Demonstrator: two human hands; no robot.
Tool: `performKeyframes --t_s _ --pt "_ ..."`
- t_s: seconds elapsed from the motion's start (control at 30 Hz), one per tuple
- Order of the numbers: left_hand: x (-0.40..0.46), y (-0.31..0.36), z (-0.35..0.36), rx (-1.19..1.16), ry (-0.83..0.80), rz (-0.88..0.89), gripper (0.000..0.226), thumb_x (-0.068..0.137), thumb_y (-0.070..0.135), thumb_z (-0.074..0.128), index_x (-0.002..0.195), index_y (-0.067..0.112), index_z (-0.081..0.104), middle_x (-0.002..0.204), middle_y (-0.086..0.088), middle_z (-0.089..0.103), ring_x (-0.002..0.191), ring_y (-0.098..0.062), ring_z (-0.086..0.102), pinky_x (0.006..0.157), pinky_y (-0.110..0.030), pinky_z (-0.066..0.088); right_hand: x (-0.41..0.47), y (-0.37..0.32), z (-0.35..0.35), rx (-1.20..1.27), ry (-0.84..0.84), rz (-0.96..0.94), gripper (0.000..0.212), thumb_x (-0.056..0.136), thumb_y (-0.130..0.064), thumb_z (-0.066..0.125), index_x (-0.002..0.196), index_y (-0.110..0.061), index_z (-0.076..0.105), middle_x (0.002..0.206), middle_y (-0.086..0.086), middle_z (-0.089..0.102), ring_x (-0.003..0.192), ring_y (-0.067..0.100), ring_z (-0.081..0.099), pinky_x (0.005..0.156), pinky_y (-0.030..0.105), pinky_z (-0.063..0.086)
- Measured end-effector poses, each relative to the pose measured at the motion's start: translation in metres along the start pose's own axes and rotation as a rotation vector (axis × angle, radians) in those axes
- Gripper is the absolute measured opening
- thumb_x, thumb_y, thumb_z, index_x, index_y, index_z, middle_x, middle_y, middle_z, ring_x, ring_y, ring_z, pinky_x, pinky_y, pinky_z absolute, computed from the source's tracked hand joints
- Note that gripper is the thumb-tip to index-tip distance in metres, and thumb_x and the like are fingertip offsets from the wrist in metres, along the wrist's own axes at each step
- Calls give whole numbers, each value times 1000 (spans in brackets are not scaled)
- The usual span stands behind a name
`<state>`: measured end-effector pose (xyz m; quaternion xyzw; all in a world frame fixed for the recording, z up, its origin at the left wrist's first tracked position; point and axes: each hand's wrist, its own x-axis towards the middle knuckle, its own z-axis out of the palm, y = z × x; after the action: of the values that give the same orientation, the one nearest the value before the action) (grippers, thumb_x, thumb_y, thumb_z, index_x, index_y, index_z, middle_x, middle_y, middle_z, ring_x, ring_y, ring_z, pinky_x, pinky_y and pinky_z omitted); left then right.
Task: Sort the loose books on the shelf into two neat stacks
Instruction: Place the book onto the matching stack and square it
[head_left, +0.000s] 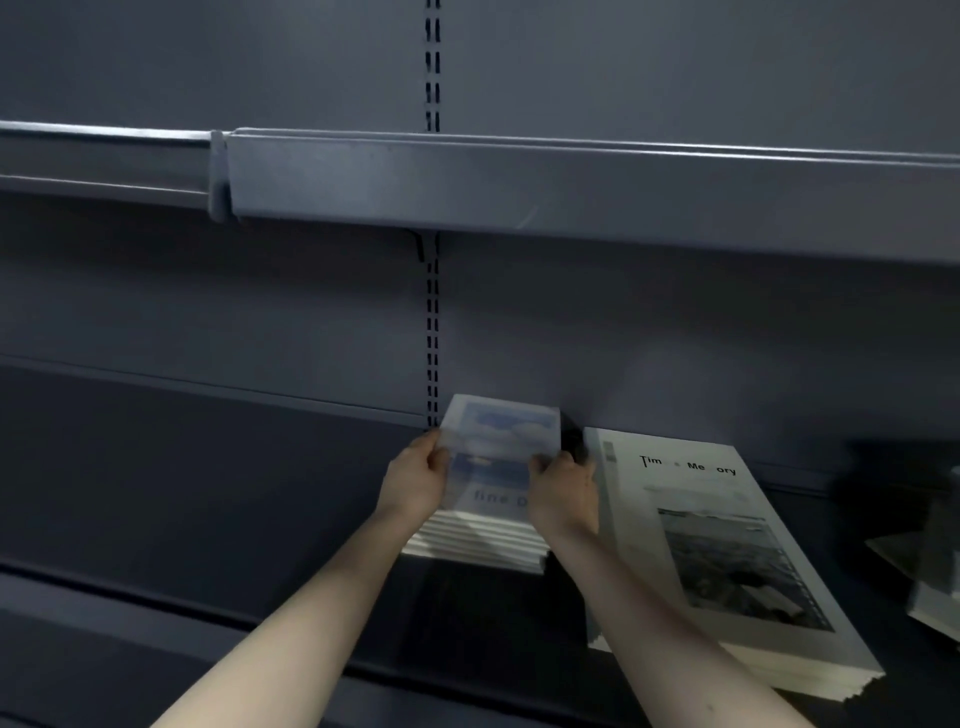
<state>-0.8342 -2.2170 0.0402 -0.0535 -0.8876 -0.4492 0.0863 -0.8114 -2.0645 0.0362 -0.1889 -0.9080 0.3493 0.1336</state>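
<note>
Your left hand (415, 480) and right hand (563, 491) each pinch a side edge of a blurred blue-and-white book (498, 441), holding it above the small stack (480, 540) on the dark shelf (208, 493). Just right of that stack lies a larger stack topped by a pale cover with a black-and-white photo (727, 545). Farther right, more books (930, 571) sit in shadow. An upper shelf (519, 192) overhangs everything.
</note>
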Motion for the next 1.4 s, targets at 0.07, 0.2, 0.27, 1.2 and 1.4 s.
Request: performKeyframes --t_s 0.07,0.2,0.27,1.2,1.4 --pt "-1 1 -1 17 3 -4 35 101 16 40 134 13 51 133 -9 54 118 -26 52 83 -18 33 -1 -1 -2 -7 -11 0 38 102 -26 34 121 3 50 132 22 40 114 39 48 92 38 39" --pt "-4 7 -5 103 -9 -18 35 101 22 39 132 11 52 130 -10 56 116 -28 54 85 -23 38 -2 -3 -4 -59 -55 -5 39 102 -25 31 124 2 49 130 20 44 116 35 46 87 36 41" --pt "-7 10 -9 176 -7 -28 35 101 28 39 128 12 54 123 -13 60 110 -31 57 87 -31 44 -3 -3 -11 -94 -77 -28 36 102 -21 29 124 -1 48 130 19 46 117 33 42 84 33 39" --pt "-64 81 2 368 -141 42 97 82 66 52 150 6 18 158 -9 18 145 -24 17 117 -36 21 -33 84 -167 -643 -27 -225 69 99 -51 32 153 -12 12 159 12 11 148 27 7 120 41 7" --pt "-75 136 32 392 -106 69 98 83 66 51 150 3 15 157 -12 18 145 -26 18 117 -34 19 -24 120 -227 -592 23 -292 67 97 -50 38 151 -15 19 158 7 15 147 25 11 120 40 9"
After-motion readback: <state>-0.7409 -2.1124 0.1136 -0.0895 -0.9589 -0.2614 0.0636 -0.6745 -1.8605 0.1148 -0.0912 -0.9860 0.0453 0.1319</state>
